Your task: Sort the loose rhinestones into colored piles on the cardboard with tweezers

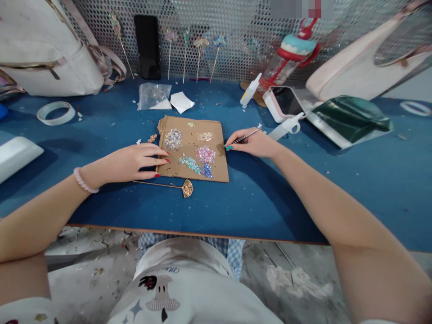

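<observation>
Surface: blue table (216, 216) beneath the grip
Room: perforated metal panel (209, 18) beyond
Right hand (254, 143): pinched on slim metal tool (243, 137), cardboard (219, 171) to its left
Left hand (130, 163): fingers spread over cardboard's edge, fan-headed pin (187, 188) nearby

The left forearm (50, 202) reaches in from the left edge of the view, its elbow bent out near that edge, and slants forward and inward to a nearly straight left wrist (88, 176). The left hand (130, 163) lies palm down, pointing right, its red-nailed fingers (153, 161) loosely spread and the thumb on the side nearer the body. The right forearm (308, 193) slopes forward and inward from the lower right, elbow bent. The right hand (248, 143) points left, thumb, teal-nailed, and index finger drawn together at the tips in a pen-like pinch.
</observation>
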The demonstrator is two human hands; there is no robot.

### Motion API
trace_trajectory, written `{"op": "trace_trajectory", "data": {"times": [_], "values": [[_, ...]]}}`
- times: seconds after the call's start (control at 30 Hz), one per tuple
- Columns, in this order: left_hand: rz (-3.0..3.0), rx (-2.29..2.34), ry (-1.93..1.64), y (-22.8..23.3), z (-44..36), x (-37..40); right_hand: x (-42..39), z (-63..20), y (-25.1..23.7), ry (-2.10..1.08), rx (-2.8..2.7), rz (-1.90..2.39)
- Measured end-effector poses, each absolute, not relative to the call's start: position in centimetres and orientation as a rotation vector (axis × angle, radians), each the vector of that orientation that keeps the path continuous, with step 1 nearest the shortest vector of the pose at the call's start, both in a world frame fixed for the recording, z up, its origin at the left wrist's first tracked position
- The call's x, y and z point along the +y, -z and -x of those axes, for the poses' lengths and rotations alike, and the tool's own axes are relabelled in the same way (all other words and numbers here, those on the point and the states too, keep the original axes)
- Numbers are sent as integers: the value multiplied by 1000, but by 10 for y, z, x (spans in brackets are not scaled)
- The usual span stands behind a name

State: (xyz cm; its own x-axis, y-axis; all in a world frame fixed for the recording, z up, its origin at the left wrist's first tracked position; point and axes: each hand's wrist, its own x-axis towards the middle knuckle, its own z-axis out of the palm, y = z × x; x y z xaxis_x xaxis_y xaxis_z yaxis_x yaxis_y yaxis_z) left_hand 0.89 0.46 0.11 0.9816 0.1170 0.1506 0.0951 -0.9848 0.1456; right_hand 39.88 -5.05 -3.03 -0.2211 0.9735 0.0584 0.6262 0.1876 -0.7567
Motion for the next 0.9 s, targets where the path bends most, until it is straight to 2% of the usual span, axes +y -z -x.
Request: {"op": "trace_trajectory", "data": {"times": [0.9], "values": [[-2957, 207, -190, -1, -9, 5, -51, -394, 36, -788, -1768, 1496]]}}
